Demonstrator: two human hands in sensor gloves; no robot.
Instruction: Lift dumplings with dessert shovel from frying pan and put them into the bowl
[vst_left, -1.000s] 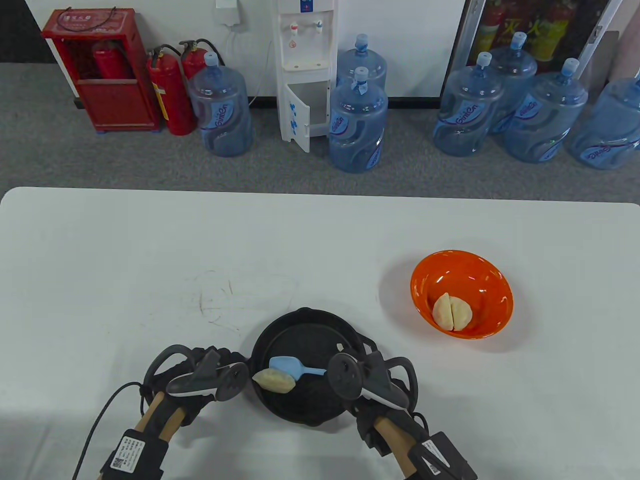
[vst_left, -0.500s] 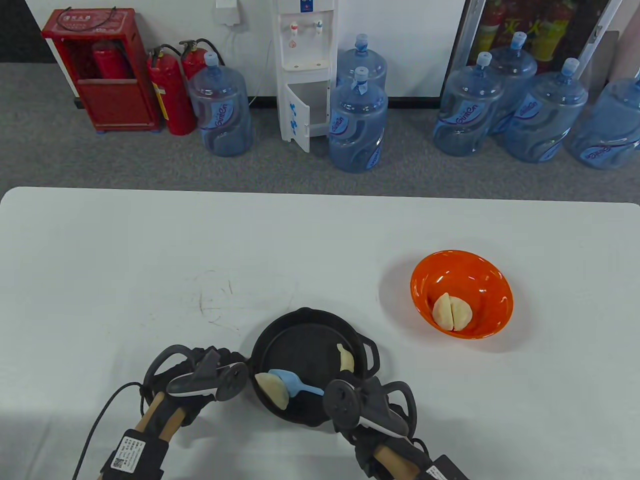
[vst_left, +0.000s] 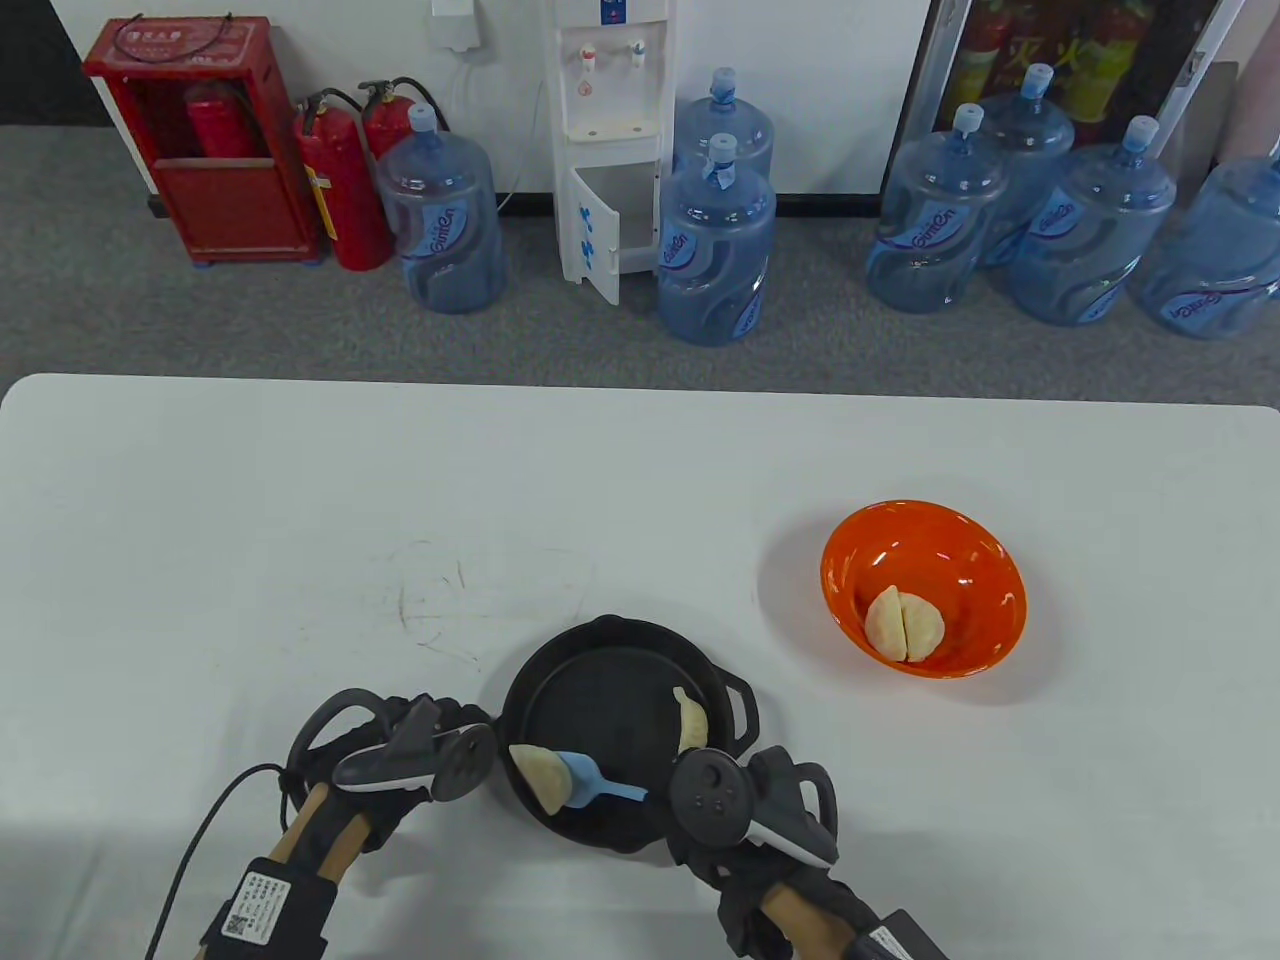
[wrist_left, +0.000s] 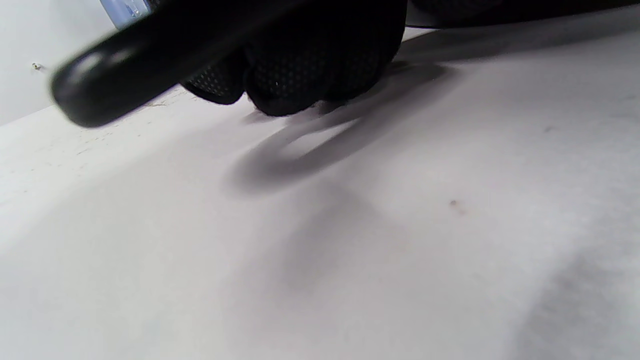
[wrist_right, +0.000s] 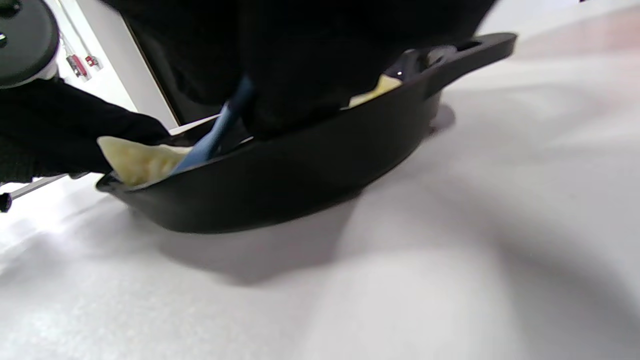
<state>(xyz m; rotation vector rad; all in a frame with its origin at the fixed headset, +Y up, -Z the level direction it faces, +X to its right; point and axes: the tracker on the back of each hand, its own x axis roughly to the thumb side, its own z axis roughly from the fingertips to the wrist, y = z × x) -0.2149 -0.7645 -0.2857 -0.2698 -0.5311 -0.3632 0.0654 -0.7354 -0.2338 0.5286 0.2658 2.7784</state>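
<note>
Table view: the right hand (vst_left: 745, 800) grasps the blue dessert shovel (vst_left: 590, 782), its blade touching a dumpling (vst_left: 540, 778) at the frying pan's (vst_left: 600, 690) 8 o'clock rim; another dumpling (vst_left: 692, 722) lies at 3 o'clock. Two dumplings (vst_left: 905, 623) sit in the orange bowl (vst_left: 985, 560). Left wrist view: the left hand (wrist_left: 310, 65) rests on the worktop (wrist_left: 400, 225), fingers curled; whether it grasps anything cannot be told. Right wrist view: the shovel's handle slants down to the near dumpling.

Bare table (vst_left: 640, 480) between frying pan (vst_left: 610, 660) and bowl (vst_left: 985, 570), left hand (vst_left: 400, 760) crowding pan's left rim

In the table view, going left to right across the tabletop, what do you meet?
Left hand → dumpling at the pan's left wall → blue dessert shovel → second dumpling in the pan → orange bowl, two dumplings inside.
</note>
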